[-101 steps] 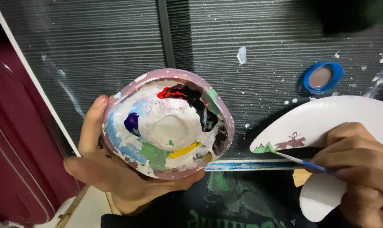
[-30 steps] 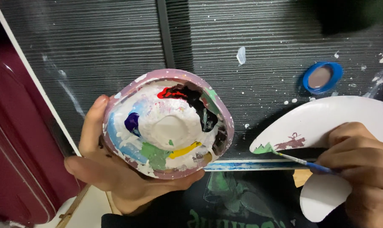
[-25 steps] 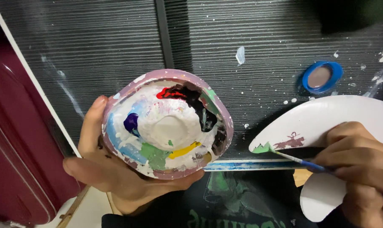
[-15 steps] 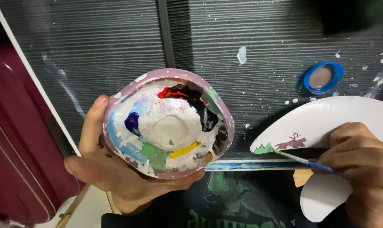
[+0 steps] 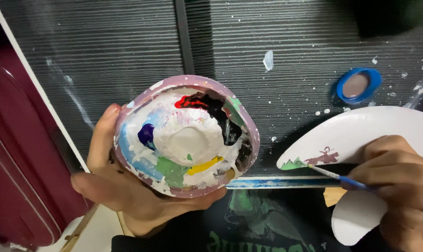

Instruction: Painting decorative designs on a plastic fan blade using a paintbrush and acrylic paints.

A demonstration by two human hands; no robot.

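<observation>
Above the dark ribbed board, left grip [image 5: 127, 186] clamps paint bowl [image 5: 186, 136]; right grip [image 5: 398, 186] pinches brush [image 5: 335, 176].

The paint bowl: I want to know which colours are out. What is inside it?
Inside the bowl, held by the left hand: mostly white paint, plus dabs of red, black, dark blue, light blue, green and yellow. The bowl's bottom is covered by paint.

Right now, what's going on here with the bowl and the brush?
A person is painting. The left hand cups a paint-smeared bowl used as a palette, with white, green, yellow, blue, red and black paint inside. The right hand holds a thin blue brush, its tip at the green-painted edge of a white curved cutout over a dark ribbed surface.
</observation>
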